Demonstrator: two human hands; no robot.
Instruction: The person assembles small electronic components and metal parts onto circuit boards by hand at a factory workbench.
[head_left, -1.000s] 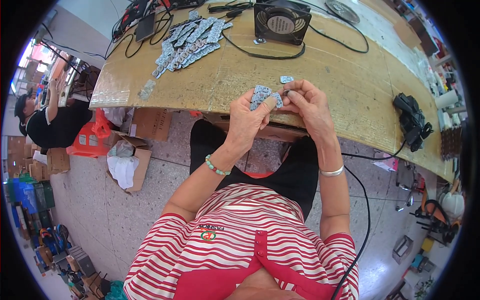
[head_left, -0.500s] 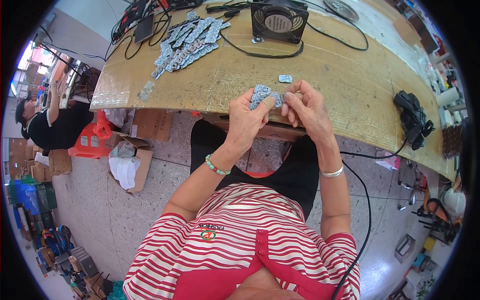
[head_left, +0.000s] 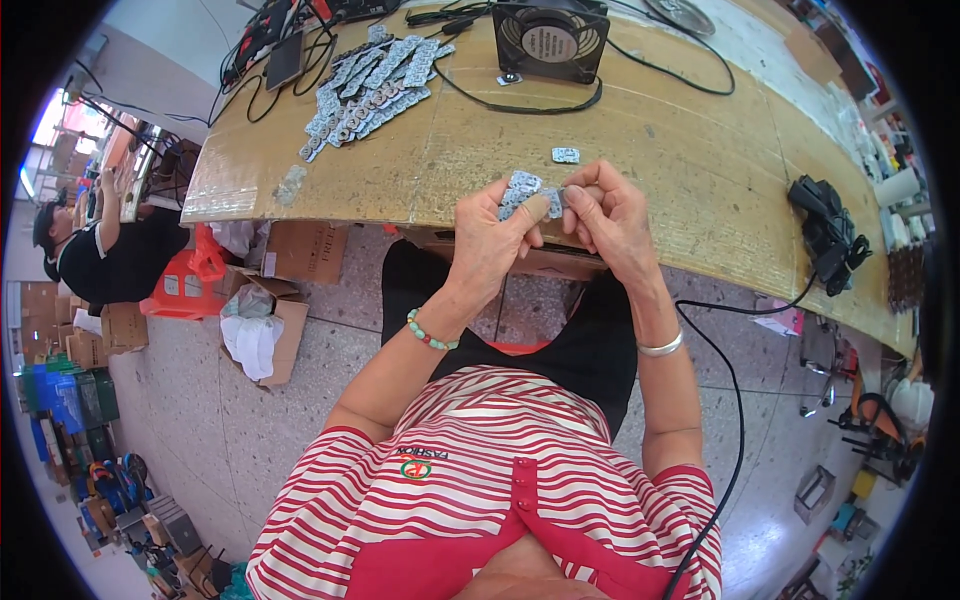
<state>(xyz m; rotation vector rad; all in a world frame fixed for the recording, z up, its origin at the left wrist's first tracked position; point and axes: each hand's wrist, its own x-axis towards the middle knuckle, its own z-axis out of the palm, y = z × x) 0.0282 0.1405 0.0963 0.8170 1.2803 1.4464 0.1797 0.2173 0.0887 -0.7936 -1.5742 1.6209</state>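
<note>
Over the near edge of the table, my left hand (head_left: 487,235) is closed on a small blue-grey patterned panel (head_left: 520,188), with the thumb on top and the fingers beneath. A smaller section (head_left: 553,201) of the same look sticks out to the right of that thumb; I cannot tell whether it is joined to the panel. My right hand (head_left: 618,222) pinches at the right end of this section with thumb and index finger. Its other fingers are curled. A single loose piece (head_left: 565,156) of the same kind lies on the table just beyond my hands.
A heap of similar patterned strips (head_left: 375,90) lies at the back left. A black square fan (head_left: 549,42) with a cable stands at the back. Black cables and adapters (head_left: 830,240) lie at the right. Another person (head_left: 110,235) sits at far left, near a cardboard box (head_left: 265,325).
My right thumb and index finger have closed in on the end of the small section, and the hand has turned slightly. My left hand keeps its hold. The whole view has shifted a little.
</note>
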